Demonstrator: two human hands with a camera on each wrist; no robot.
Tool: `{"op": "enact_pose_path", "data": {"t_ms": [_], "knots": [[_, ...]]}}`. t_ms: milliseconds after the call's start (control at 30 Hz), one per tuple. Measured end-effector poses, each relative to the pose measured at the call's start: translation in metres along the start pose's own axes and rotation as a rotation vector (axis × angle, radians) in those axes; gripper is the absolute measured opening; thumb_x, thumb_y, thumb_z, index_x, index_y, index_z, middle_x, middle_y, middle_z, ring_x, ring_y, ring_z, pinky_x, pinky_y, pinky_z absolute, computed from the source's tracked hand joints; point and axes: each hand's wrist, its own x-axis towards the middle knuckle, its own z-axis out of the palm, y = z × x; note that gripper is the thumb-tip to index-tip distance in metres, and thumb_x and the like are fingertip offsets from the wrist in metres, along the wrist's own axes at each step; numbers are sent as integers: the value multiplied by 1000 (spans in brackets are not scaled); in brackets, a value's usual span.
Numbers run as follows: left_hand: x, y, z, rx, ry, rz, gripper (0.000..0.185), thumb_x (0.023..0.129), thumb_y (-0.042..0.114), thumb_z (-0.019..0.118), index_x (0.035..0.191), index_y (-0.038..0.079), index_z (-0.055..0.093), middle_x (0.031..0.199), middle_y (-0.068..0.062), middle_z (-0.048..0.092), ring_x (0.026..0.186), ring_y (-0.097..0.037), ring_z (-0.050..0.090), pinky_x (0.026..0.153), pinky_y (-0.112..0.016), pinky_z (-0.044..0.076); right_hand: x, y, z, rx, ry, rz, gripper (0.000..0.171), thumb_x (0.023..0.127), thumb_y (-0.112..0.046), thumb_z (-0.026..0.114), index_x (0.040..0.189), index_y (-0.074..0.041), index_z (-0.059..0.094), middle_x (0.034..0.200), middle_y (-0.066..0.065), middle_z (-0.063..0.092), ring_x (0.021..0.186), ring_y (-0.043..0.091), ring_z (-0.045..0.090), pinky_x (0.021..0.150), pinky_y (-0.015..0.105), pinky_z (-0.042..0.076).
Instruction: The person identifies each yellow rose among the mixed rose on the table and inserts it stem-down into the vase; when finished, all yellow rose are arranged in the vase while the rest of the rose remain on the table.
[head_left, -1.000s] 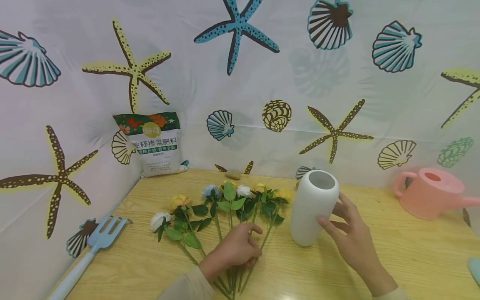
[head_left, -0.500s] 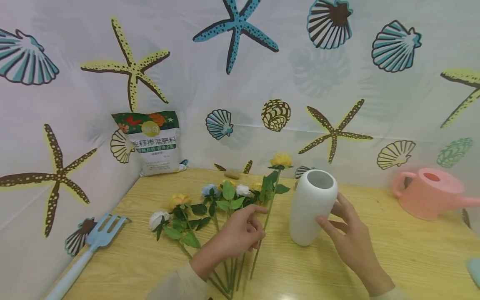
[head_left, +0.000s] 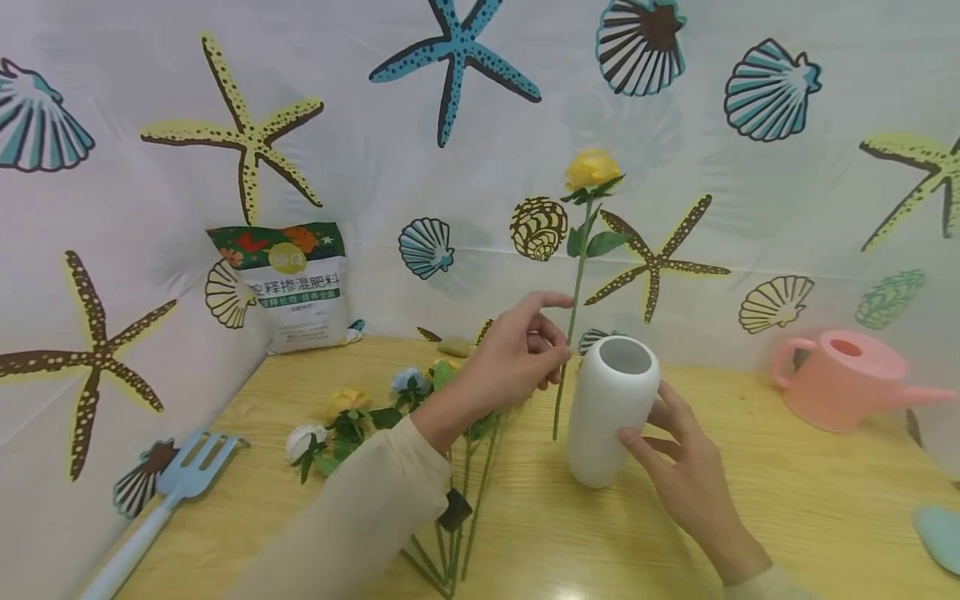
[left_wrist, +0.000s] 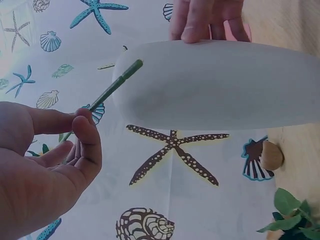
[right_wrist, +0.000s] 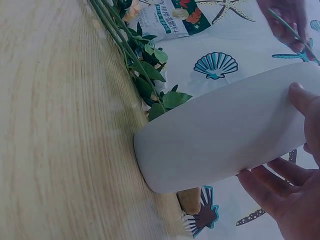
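Note:
My left hand (head_left: 521, 346) pinches the green stem of a yellow rose (head_left: 592, 170) between thumb and fingers. The rose stands nearly upright, and its stem's lower end hangs just left of the white vase (head_left: 609, 425). In the left wrist view the cut end of the stem (left_wrist: 117, 86) overlaps the vase's side near its mouth. My right hand (head_left: 690, 475) holds the vase from the right, with the thumb in front and fingers behind. In the right wrist view the vase (right_wrist: 220, 135) stands with its base on the table.
More roses, including a white rose (head_left: 303, 443) and a blue one (head_left: 408, 381), lie left of the vase, partly behind my sleeve. A blue hand fork (head_left: 197, 471) lies far left, a fertilizer bag (head_left: 300, 304) stands behind, and a pink watering can (head_left: 843, 383) sits right.
My left hand has picked the yellow rose out of the bunch, raised it upright and carried it up and right beside the vase. My right hand stays on the vase.

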Motion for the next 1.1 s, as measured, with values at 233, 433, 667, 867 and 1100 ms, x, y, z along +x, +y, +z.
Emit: {"op": "enact_pose_path", "data": {"t_ms": [233, 433, 667, 867, 1100], "knots": [[32, 28, 3, -18, 10, 63, 51, 100, -1, 58, 147, 10, 42, 97, -14, 60, 69, -26, 62, 61, -25, 53, 1, -1, 3, -6, 1, -30, 74, 89, -4, 75, 154, -15, 41, 132, 18, 65, 109, -17, 52, 83, 16, 55], [50, 34, 8, -66, 81, 59, 51, 100, 0, 58, 147, 11, 42, 97, -12, 60, 71, -24, 63, 62, -25, 55, 1, -1, 4, -6, -4, -30, 75, 89, -5, 75, 154, -16, 40, 133, 18, 65, 109, -16, 52, 84, 20, 56], [55, 28, 13, -135, 191, 76, 53, 99, 0, 59, 148, 11, 39, 99, -11, 60, 68, -16, 62, 62, -23, 53, 1, 0, 5, -21, -4, -30, 73, 90, -7, 75, 154, -16, 40, 134, 16, 64, 109, -15, 53, 84, 19, 56], [54, 21, 19, -145, 193, 112, 51, 99, -2, 59, 145, 10, 39, 97, -11, 59, 68, -14, 61, 62, -22, 53, 1, 3, 3, -41, -3, -17, 73, 91, -9, 75, 154, -16, 39, 135, 16, 63, 110, -17, 52, 84, 18, 56], [49, 8, 27, -48, 153, 121, 50, 97, -1, 59, 143, 10, 42, 99, -12, 59, 71, -13, 60, 67, -24, 56, 0, 4, 0, -46, 5, -19, 73, 91, -8, 75, 155, -16, 39, 135, 17, 64, 109, -16, 51, 83, 19, 56]]}}
